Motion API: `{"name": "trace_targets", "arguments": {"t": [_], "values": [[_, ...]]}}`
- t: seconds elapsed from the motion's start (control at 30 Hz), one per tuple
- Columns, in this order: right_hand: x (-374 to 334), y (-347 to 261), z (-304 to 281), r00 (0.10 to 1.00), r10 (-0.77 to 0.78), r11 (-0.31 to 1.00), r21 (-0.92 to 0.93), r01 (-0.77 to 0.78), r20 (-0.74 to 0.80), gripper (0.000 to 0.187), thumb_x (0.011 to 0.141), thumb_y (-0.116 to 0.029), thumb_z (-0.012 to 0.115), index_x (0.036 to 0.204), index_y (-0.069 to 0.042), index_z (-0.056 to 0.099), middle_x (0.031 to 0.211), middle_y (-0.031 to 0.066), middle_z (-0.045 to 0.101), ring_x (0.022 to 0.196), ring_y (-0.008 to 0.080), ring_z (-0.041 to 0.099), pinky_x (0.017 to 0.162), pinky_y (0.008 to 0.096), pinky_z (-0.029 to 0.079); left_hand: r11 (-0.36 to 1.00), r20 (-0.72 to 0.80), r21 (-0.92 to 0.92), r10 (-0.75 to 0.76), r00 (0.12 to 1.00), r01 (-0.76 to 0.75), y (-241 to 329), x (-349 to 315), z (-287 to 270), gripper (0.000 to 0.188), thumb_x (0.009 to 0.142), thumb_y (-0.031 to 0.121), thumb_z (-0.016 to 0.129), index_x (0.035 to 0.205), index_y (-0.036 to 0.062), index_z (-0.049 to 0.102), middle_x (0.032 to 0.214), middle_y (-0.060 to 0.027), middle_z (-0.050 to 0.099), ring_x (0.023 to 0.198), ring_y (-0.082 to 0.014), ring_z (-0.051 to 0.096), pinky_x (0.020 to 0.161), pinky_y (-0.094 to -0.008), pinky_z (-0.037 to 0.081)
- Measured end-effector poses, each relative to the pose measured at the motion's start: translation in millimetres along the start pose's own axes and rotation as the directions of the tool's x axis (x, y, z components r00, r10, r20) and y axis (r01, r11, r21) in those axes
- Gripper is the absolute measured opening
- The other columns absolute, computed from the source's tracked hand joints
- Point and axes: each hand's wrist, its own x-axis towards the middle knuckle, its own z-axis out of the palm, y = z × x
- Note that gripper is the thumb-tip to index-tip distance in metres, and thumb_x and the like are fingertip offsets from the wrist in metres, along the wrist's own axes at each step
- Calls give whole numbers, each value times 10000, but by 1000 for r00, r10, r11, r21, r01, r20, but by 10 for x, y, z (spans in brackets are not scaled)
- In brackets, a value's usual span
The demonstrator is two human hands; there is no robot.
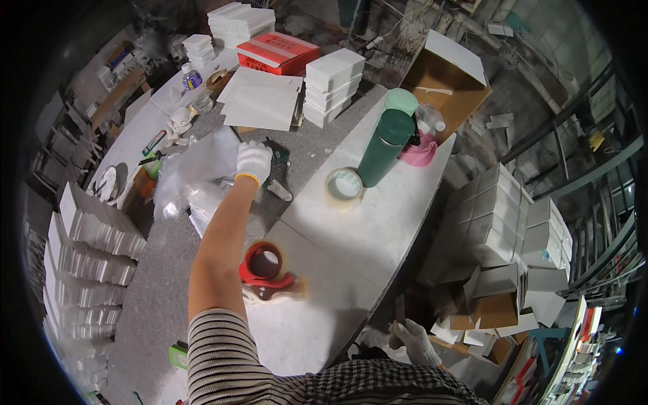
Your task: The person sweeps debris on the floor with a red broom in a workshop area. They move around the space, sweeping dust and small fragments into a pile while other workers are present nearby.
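Observation:
My left hand [254, 162], in a white knit glove with a yellow cuff, reaches over the grey tabletop with its fingers curled. What lies under the fingers is hidden. A small dark green object [279, 154] shows just right of the knuckles, and crumpled clear plastic bags [202, 169] lie to the left. My right hand [415, 343], gloved too, hangs low by the table's right edge, its fingers loosely apart and nothing visible in them. Nearer me on the white board [331, 250] sits a red tape dispenser [264, 263].
A tall green bottle [385, 150] and a tape roll [343, 187] stand at right. Farther back are stacked white boxes [333, 86], flat white sheets [262, 99] and a red box [277, 52]. White panel stacks [91, 250] line the left; an open carton [445, 84] is beyond the bottle.

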Motion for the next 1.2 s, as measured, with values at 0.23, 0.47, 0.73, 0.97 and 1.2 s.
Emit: {"name": "trace_targets", "arguments": {"t": [0.23,0.47,0.73,0.97,1.2], "values": [[117,-275,-77,984,-153,988,-6,155,86,220,975,-216,562,933,-1,582,729,36,599,662,93,508,616,262,422,905,-130,-415,-164,978,97,92,-329,-672,275,755,242,630,965,75,692,925,-155,680,910,-341,645,801,-465,493],[445,-895,281,785,-549,782,-156,604,288,246,989,-216,553,1048,7,640,822,-30,585,759,49,499,674,211,420,623,-195,-781,-314,929,46,699,-1325,-1733,373,799,236,621,1133,72,655,939,-189,691,829,-365,671,750,-457,542],[177,-938,926,651,-516,801,45,597,556,261,1022,-227,503,1156,-19,587,1017,44,609,864,102,535,768,267,454,652,-7,-601,-583,812,463,1956,-3447,-2059,298,731,223,698,971,69,611,810,-147,628,750,-327,652,672,-456,522],[-83,-89,1116,320,10,886,-157,436,948,173,1012,-219,534,994,-57,592,895,24,608,744,96,567,675,233,475,345,89,-556,-880,467,756,2890,-4825,-2252,241,762,223,692,906,57,594,822,-149,624,743,-365,629,653,-473,503],[-839,367,1245,265,288,809,-382,447,920,185,988,-198,579,1073,-41,625,897,6,611,747,79,561,657,222,472,101,152,-429,-971,182,898,3458,-5576,-2578,253,866,316,625,844,65,602,732,-139,633,693,-335,650,611,-449,509]]}}
